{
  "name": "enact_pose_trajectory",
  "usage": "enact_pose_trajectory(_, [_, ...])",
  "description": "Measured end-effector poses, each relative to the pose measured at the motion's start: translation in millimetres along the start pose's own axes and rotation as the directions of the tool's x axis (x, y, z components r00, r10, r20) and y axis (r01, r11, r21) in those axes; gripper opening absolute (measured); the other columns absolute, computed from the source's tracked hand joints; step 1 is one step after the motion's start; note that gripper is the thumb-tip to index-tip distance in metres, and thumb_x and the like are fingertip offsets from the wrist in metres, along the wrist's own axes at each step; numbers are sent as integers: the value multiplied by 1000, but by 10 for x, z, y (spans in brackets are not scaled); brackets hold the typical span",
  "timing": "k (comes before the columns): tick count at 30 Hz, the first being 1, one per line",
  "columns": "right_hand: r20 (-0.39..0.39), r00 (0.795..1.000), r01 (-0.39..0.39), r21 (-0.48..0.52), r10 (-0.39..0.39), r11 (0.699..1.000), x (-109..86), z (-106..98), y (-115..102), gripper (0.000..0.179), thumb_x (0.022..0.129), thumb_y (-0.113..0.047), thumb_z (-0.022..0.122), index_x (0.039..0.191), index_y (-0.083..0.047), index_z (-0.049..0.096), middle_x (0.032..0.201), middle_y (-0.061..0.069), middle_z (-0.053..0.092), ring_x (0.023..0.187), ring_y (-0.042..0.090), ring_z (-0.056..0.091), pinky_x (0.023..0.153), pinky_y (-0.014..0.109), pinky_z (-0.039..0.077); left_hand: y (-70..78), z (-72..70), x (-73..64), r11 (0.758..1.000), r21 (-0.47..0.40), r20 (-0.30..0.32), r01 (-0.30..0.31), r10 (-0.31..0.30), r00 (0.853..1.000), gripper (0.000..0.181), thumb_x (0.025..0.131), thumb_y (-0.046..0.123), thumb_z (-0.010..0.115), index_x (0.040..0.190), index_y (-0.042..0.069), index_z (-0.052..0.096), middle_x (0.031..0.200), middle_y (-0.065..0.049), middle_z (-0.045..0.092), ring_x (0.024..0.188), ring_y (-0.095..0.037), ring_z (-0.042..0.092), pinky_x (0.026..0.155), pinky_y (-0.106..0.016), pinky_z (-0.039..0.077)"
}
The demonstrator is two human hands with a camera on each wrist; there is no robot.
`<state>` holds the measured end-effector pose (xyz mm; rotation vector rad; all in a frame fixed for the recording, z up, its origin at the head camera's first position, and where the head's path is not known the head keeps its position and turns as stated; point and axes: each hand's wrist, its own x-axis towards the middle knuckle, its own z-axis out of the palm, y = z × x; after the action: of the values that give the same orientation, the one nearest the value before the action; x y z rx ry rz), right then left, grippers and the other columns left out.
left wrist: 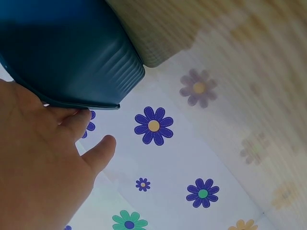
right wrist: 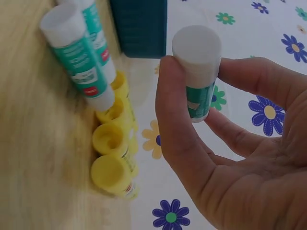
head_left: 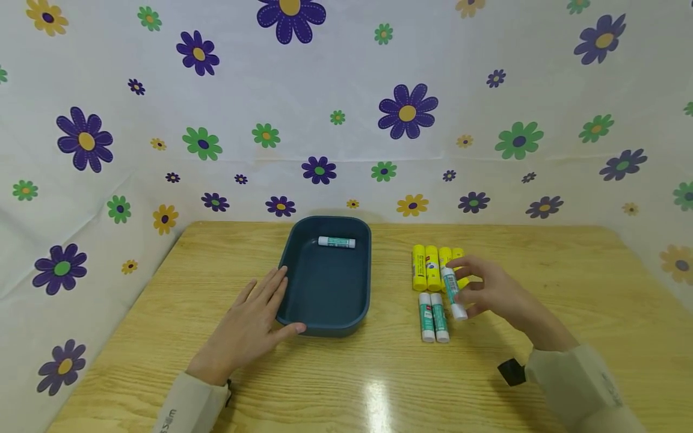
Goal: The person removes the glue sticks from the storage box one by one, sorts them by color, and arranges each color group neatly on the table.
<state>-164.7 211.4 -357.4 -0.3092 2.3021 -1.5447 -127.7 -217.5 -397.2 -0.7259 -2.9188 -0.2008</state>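
Observation:
My right hand [head_left: 495,294] pinches a white-and-green glue stick [head_left: 452,293] between thumb and fingers, held up off the table in the right wrist view. Just left of it, two matching glue sticks [head_left: 427,319] lie side by side. Behind them is a row of several yellow glue sticks [head_left: 419,267], partly covered by my right hand in the head view. My left hand [head_left: 251,331] rests with straight fingers against the left rim of a dark blue tray [head_left: 325,288], thumb near its front corner. Inside, at the tray's far end, lies another white-and-green glue stick [head_left: 337,242].
The wooden table [head_left: 390,373] carries everything. A white cloth [head_left: 346,144] printed with flowers hangs behind it and along the sides. A small black object [head_left: 511,372] is at the right sleeve's cuff.

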Motion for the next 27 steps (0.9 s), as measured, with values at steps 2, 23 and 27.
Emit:
enact_pose_trajectory(2, [1, 1000, -16, -1, 16, 1000, -48, 3, 55, 66, 87, 4, 65, 146, 11, 35, 135, 33, 43, 94, 29, 64, 69, 39, 61, -3, 6, -7, 1000, -2, -2, 1, -1, 1000, 96, 97, 68, 48, 151, -10, 37, 165, -20, 24, 152, -35, 22, 119, -58, 22])
enact_pose_trajectory(23, [32, 995, -87, -73, 89, 994, -72, 108, 318, 61, 89, 7, 66, 141, 16, 36, 123, 31, 47, 93, 28, 63, 68, 44, 62, -4, 8, -21, 1000, -28, -23, -13, 12, 1000, 95, 98, 67, 47, 152, -10, 35, 165, -19, 24, 151, -36, 22, 117, -60, 25])
enact_pose_trajectory(27, [17, 994, -101, -121, 104, 987, -50, 124, 298, 59, 88, 6, 67, 139, 16, 38, 123, 32, 48, 95, 31, 63, 68, 43, 62, -4, 0, -20, 999, -31, -23, -11, 10, 1000, 95, 98, 67, 47, 152, -10, 35, 165, -19, 24, 152, -35, 21, 118, -60, 24])
